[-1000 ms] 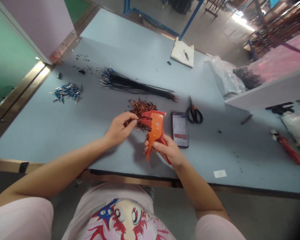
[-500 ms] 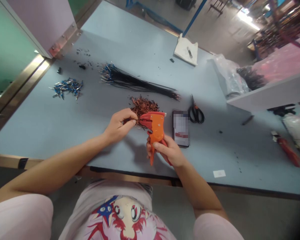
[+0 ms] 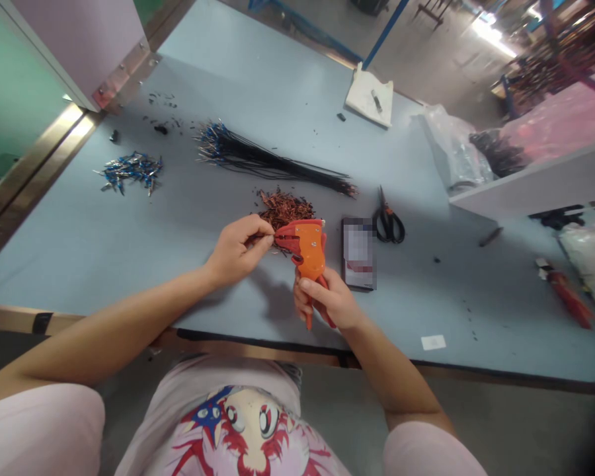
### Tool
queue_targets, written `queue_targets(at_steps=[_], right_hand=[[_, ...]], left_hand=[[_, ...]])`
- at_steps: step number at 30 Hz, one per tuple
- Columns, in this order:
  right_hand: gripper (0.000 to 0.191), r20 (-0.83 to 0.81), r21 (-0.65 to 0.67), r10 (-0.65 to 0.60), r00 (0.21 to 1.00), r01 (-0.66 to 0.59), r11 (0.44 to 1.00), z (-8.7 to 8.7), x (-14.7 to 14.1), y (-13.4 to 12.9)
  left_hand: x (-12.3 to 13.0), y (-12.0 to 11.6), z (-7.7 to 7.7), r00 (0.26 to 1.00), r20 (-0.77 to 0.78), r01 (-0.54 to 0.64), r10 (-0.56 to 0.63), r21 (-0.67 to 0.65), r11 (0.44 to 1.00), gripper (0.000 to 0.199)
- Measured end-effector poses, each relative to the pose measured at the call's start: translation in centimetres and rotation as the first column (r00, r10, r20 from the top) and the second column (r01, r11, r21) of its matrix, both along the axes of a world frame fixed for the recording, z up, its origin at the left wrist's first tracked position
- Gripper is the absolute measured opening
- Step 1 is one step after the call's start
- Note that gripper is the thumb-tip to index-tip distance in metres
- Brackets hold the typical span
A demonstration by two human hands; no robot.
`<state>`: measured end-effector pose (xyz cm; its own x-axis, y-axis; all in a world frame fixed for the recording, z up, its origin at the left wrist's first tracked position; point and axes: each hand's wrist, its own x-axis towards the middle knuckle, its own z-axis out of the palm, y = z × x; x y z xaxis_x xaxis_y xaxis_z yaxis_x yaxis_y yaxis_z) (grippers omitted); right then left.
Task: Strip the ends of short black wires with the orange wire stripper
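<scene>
My right hand [image 3: 330, 301] is wrapped round the handles of an orange and red wire stripper [image 3: 311, 248], whose jaws point left. Finger and thumb of my left hand [image 3: 242, 248] are pinched right at the jaws. Between them is a thin dark wire, mostly hidden by the fingertips. Just behind the tool lies a heap of short copper-coloured and black wire pieces [image 3: 285, 208]. Farther back, a bundle of black wires [image 3: 277, 162] stretches across the table, with blue and silver terminals at its left end and bare copper ends at its right.
Left of the bundle is a pile of blue terminals [image 3: 131, 172]. A phone [image 3: 357, 254] and black-handled scissors [image 3: 389, 221] lie right of the stripper. Farther right are a red-handled tool [image 3: 568, 297] and a white label [image 3: 433, 342]. A white pad [image 3: 371, 99] sits at the back edge.
The stripper's handles have come closer together in my right hand, and the tool has shifted slightly left. My left hand keeps its pinch at the jaws; less of the wire shows.
</scene>
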<state>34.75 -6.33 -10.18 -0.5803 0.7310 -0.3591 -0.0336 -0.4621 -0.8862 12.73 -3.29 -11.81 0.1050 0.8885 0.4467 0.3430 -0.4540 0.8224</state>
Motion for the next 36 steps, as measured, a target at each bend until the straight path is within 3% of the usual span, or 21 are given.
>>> queue_targets(at_steps=[6, 17, 21, 25, 28, 32, 36], right_hand=[[0.043, -0.045, -0.072, -0.014, 0.999, 0.011, 0.997, 0.5, -0.3, 0.1], [0.036, -0.108, -0.144, -0.019, 0.994, 0.003, 0.989, 0.6, -0.1, 0.3], [0.039, -0.106, -0.078, -0.046, 0.993, 0.038, 0.996, 0.5, 0.2, 0.6], [0.043, -0.047, -0.002, -0.244, 0.969, 0.244, 0.97, 0.7, 0.5, 1.0], [0.039, 0.04, 0.135, -0.353, 0.935, 0.345, 0.929, 0.7, 0.5, 1.1], [0.026, 0.173, 0.367, -0.372, 0.912, 0.29, 0.884, 0.6, 0.1, 0.8], [0.017, 0.218, 0.503, -0.382, 0.898, 0.231, 0.832, 0.6, -0.3, 0.5]], left_hand=[[0.0, 0.0, -0.1, 1.0, -0.009, 0.006, -0.006, -0.023, 1.0, 0.012], [0.0, -0.1, 0.0, 0.998, -0.037, -0.044, 0.042, -0.056, 0.997, 0.013], [0.1, 0.2, -0.1, 0.996, -0.004, -0.089, 0.089, -0.076, 0.993, 0.012], [0.2, 0.1, -0.1, 0.993, 0.008, -0.117, 0.117, 0.01, 0.993, 0.01], [0.5, -0.2, -0.1, 0.995, -0.076, -0.055, 0.063, 0.11, 0.992, 0.01], [0.9, -0.8, -0.3, 0.96, -0.279, 0.064, 0.006, 0.239, 0.969, 0.013], [1.2, -1.3, -0.2, 0.92, -0.391, 0.175, -0.029, 0.343, 0.923, 0.014]])
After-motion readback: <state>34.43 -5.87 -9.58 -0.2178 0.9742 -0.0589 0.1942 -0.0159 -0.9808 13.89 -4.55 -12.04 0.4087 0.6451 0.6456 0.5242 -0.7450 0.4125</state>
